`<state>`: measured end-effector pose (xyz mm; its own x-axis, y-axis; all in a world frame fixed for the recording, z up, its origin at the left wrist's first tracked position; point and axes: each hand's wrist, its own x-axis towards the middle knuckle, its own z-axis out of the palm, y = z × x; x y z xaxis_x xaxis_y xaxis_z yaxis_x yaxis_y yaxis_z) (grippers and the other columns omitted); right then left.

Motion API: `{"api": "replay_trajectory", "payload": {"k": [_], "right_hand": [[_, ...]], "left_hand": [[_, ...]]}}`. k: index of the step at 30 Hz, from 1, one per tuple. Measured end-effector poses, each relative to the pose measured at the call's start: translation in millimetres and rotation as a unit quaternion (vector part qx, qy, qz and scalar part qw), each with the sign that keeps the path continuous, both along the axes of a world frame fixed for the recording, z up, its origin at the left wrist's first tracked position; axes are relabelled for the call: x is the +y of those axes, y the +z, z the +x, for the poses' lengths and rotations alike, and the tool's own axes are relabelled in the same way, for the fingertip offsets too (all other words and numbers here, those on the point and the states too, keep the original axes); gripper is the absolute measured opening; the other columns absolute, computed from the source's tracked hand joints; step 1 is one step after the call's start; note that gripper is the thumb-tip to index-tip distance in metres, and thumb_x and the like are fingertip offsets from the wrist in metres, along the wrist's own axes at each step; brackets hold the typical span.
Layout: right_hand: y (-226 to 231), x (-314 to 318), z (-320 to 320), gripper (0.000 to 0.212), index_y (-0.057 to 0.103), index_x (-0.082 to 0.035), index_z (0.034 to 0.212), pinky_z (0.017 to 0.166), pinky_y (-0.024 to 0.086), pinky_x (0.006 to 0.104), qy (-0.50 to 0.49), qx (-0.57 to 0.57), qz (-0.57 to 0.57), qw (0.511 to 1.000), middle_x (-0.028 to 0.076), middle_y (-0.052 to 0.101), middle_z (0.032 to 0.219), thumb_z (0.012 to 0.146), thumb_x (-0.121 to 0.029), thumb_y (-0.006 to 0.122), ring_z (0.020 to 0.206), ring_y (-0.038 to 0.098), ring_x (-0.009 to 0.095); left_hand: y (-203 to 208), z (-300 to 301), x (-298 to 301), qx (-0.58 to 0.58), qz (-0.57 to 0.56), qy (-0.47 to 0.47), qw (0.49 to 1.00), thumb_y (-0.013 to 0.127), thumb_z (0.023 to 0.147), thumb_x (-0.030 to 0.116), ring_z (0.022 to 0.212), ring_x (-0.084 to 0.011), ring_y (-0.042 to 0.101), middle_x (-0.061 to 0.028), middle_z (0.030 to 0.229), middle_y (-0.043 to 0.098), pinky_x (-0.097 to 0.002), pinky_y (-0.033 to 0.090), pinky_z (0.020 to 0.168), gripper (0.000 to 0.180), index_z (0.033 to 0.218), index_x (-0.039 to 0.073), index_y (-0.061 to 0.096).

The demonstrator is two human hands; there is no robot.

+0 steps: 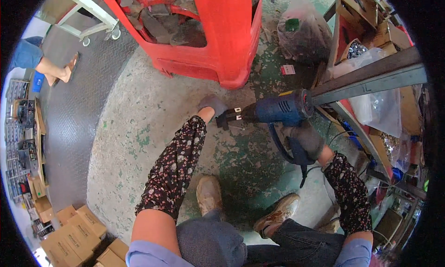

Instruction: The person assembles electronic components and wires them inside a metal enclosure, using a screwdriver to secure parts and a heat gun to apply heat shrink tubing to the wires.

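Note:
My right hand (307, 139), in a dark grey glove, grips the handle of a blue corded power tool (278, 109). The tool lies level, its black tapered front pointing left, and looks like a heat gun. At that front end my left hand (213, 104), in a grey glove, is closed on a small black part (224, 120). Two small bright metal pieces (238, 113) show between this part and the tool's tip. How the left fingers sit around the part is mostly hidden.
A tall red plastic bin (222, 35) with dark scraps stands ahead. To the right are a clear bag (303, 30), a metal beam (371, 81) and a rack with bagged small parts. Cardboard boxes (74, 239) sit lower left. Another person's leg (48, 67) shows far left.

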<state>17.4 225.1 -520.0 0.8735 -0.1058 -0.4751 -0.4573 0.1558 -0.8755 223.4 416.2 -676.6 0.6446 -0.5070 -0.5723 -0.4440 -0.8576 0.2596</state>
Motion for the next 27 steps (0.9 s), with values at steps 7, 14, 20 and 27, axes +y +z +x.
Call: {"api": "replay_trajectory", "payload": {"k": [7,14,20,27], "right_hand": [[4.3,-29.8,-10.3,0.028,0.051,-0.005,0.101,0.056,0.046,0.0234,-0.023,0.026,-0.009,0.999,0.001,0.055,0.081,0.076,-0.014,0.060,0.064,0.054,0.012],[-11.3,-20.0,-3.5,0.026,0.051,-0.005,0.102,0.058,0.046,0.0237,-0.028,-0.084,0.006,0.996,0.002,0.056,0.085,0.078,-0.012,0.059,0.066,0.054,0.012],[-5.6,2.0,12.1,0.032,0.050,-0.005,0.106,0.063,0.046,0.0253,0.054,-0.002,-0.065,0.996,0.002,0.056,0.088,0.076,-0.009,0.059,0.073,0.054,0.011],[-21.3,2.6,23.4,0.035,0.049,-0.007,0.108,0.089,0.039,0.0335,0.088,-0.052,-0.170,0.980,0.005,0.056,0.101,0.077,-0.018,0.061,0.096,0.051,0.018]], "left_hand": [[51.4,-38.0,-7.7,-0.074,-0.207,0.216,0.951,0.054,0.070,0.020,0.086,-0.0360,0.055,-0.0204,0.094,0.058,-0.0432,0.044,0.073,0.030,0.095,0.005,0.058],[-31.3,-78.6,37.3,-0.118,-0.332,0.179,0.918,0.055,0.070,0.010,0.104,-0.0408,0.040,-0.0239,0.116,0.039,-0.0431,0.038,0.081,0.046,0.113,0.001,0.042],[13.7,-109.9,48.7,-0.068,-0.265,0.194,0.942,0.061,0.070,0.008,0.081,-0.0301,0.052,-0.0155,0.088,0.053,-0.0367,0.042,0.068,0.036,0.104,0.006,0.049],[22.4,-100.4,62.2,-0.071,-0.258,0.229,0.936,0.056,0.073,0.010,0.094,-0.0352,0.049,-0.0208,0.104,0.047,-0.0411,0.041,0.079,0.037,0.109,0.005,0.046]]}}
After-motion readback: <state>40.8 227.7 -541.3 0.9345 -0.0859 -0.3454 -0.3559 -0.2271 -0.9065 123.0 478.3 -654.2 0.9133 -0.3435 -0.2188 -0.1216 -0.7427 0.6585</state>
